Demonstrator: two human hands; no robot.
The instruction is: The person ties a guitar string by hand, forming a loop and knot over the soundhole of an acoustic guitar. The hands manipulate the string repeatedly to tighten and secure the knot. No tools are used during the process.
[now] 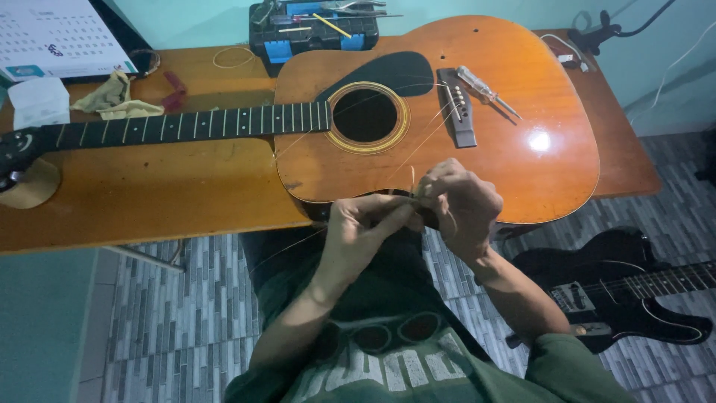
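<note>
Both hands [410, 213] pinching guitar string [429, 138]

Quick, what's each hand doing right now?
Left hand: pinched shut on the thin guitar string.
Right hand: closed on the same string, at the acoustic guitar edge.

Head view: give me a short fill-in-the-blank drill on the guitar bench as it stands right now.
1. The acoustic guitar lies flat on a wooden ____.
2. The left hand and right hand pinch a thin guitar ____ between them.
3. A screwdriver rests on the guitar's top, just beside the ____.
4. On the tiled floor at the right lies a black ____ guitar.

Missing words: table; string; bridge; electric
</note>
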